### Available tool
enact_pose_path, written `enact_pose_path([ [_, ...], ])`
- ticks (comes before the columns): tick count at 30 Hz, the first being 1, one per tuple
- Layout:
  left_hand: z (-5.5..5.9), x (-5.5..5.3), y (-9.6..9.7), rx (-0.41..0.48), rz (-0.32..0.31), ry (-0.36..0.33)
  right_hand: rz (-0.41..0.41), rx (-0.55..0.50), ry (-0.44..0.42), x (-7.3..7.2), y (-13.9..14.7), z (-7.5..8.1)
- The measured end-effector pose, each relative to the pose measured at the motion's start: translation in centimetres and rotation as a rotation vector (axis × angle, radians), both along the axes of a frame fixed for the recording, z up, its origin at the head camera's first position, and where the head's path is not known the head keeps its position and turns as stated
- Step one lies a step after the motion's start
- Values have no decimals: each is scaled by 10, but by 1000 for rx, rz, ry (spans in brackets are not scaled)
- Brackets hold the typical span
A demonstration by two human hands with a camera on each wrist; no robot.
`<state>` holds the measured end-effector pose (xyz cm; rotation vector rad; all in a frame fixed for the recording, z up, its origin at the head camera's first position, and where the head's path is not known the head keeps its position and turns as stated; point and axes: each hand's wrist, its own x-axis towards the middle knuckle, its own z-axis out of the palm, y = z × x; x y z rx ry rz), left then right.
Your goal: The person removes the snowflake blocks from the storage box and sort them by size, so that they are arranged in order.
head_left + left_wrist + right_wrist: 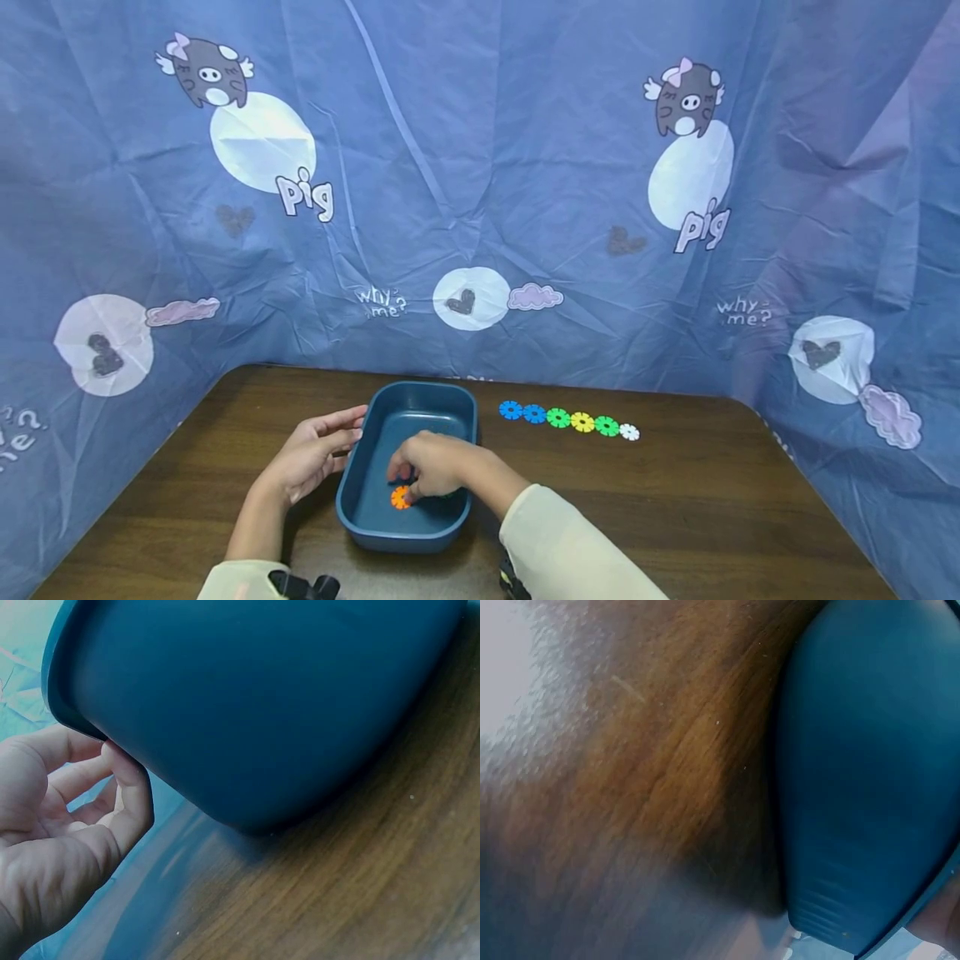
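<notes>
Showing inside the tub [408,528] is an orange disc [398,498].

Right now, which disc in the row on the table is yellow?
The fourth disc from the left, between two green discs; the others are blue, green or white.

A blue, round-cornered bin [401,543] stands upright, open-topped, at the lower centre of the head view; inside, toward its lower end, shows a flat, notched orange disc [399,498].

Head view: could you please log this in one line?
Left hand: touching tray; right hand: inside tray, by orange disc; disc row: on table, right of tray
</notes>
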<state>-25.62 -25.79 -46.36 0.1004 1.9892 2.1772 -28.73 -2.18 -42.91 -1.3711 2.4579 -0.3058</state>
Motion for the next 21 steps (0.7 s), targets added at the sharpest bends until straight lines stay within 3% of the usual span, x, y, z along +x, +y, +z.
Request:
enact_pose_path([
  [6, 1, 0, 1, -2, -3, 2, 33, -8, -1, 2, -3, 0],
  [16, 0, 0, 0, -7, -2, 6, -3, -19, -107, 2, -4, -1],
  [21, -1, 0, 0, -2, -8, 9, 2, -16, -114, 2, -3, -2],
])
